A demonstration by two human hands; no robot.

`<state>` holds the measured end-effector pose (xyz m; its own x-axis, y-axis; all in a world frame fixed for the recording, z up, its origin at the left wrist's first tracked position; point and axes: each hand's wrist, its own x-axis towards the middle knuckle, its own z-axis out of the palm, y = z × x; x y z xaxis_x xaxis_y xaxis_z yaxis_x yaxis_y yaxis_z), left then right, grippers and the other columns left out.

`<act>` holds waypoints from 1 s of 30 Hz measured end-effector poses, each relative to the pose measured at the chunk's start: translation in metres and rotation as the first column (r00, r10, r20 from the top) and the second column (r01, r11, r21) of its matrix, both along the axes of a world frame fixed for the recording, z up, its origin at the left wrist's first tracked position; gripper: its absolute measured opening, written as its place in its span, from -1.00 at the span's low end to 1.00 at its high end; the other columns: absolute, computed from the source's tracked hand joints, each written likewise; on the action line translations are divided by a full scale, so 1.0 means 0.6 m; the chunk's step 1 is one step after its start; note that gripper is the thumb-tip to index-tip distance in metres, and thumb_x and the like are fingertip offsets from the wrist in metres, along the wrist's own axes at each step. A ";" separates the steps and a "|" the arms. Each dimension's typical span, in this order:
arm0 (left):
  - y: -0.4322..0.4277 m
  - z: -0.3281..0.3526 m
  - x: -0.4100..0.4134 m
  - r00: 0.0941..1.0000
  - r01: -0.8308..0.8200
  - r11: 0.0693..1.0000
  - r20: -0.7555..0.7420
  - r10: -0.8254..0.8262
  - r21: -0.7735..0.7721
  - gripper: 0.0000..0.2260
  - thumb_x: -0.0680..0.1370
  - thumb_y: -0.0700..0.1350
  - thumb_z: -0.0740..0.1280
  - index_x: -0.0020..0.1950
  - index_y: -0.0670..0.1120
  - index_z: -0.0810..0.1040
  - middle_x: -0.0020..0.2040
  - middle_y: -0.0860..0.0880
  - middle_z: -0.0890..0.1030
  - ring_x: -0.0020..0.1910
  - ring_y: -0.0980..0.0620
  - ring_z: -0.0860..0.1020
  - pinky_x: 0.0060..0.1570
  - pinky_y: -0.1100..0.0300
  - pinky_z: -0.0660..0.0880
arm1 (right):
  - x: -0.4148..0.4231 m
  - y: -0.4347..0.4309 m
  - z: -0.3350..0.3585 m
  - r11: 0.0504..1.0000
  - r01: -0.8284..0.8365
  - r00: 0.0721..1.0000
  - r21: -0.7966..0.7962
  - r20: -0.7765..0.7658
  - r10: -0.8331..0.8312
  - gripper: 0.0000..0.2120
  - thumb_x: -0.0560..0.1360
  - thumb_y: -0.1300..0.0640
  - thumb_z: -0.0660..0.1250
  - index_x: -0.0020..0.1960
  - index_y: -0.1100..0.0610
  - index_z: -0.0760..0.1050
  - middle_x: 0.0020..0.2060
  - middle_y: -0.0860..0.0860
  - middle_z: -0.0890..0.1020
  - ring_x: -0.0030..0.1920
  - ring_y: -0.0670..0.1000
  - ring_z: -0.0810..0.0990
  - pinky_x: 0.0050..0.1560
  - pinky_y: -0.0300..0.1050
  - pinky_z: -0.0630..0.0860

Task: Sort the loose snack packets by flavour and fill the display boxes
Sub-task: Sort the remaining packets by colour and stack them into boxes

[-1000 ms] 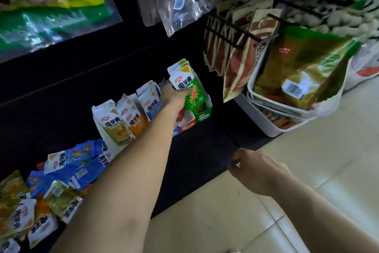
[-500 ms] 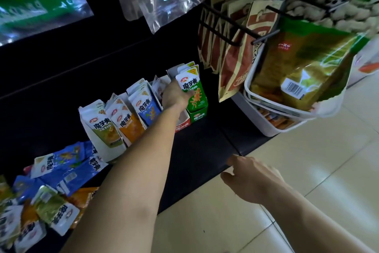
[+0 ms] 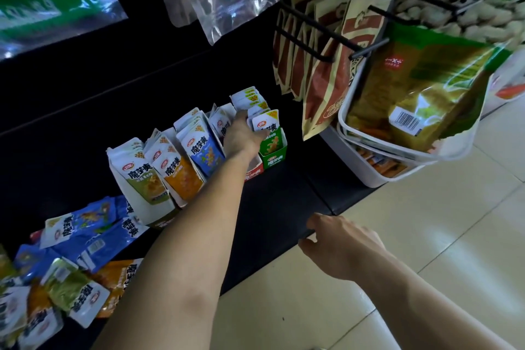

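Left hand [image 3: 241, 139] at full reach, grip seemingly on the green packets [image 3: 271, 141]; right hand [image 3: 341, 244] low, loosely curled, empty.

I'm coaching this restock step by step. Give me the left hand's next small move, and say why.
Probably seat the front green packet fully into the green box and let go. The left hand seems to pinch that packet, thumb on its face, at the box's front, while loose packets wait on the shelf and the right hand hangs free.
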<state>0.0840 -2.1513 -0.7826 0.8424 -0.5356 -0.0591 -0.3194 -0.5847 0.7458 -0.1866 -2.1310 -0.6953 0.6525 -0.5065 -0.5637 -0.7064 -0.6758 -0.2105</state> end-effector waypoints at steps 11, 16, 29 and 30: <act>0.181 0.104 -0.030 0.992 0.124 0.988 -0.007 -0.125 -0.087 -0.57 0.54 -0.12 0.45 0.38 0.08 0.45 0.21 0.19 0.56 -0.02 0.07 0.62 -0.02 0.08 0.60 | 0.090 0.064 0.044 0.995 -0.095 0.995 0.036 0.040 0.094 -0.69 0.58 -0.17 0.18 0.19 -0.02 0.48 0.10 -0.01 0.61 0.08 0.11 0.60 -0.17 -0.06 0.44; 0.409 0.155 -0.056 0.988 0.155 0.983 -0.034 -0.152 0.103 -0.56 0.53 -0.01 0.47 0.36 0.12 0.41 0.14 0.17 0.57 -0.07 0.15 0.62 -0.04 0.12 0.60 | 0.146 0.150 0.079 0.984 -0.173 0.980 0.051 0.107 0.167 -0.61 0.57 -0.18 0.23 0.28 0.02 0.51 0.22 0.06 0.58 0.21 0.16 0.58 -0.03 -0.02 0.45; 0.865 0.092 -0.134 0.919 -0.225 0.923 -0.247 0.308 0.313 -0.58 0.57 -0.01 0.41 0.39 -0.01 0.42 0.19 0.00 0.60 0.00 0.02 0.57 -0.03 0.21 0.43 | 0.191 0.385 0.002 0.885 -0.459 0.888 0.074 0.036 0.458 -0.58 0.58 -0.12 0.25 0.36 0.05 0.47 0.29 0.05 0.51 0.25 0.10 0.52 0.19 0.05 0.52; 0.873 0.075 -0.140 0.907 -0.236 0.921 -0.268 0.323 0.311 -0.58 0.57 -0.01 0.41 0.40 0.00 0.42 0.21 0.00 0.60 0.02 0.03 0.58 -0.01 0.20 0.45 | 0.202 0.399 -0.021 0.885 -0.457 0.889 0.091 0.057 0.454 -0.58 0.59 -0.10 0.26 0.38 0.06 0.46 0.29 0.06 0.49 0.25 0.10 0.51 0.20 0.05 0.52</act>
<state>0.0003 -1.6277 -0.7377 0.8702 -0.2078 -0.4467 0.1075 -0.8048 0.5837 -0.0656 -1.8918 -0.7081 0.8168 -0.0921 -0.5695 -0.3176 -0.8959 -0.3106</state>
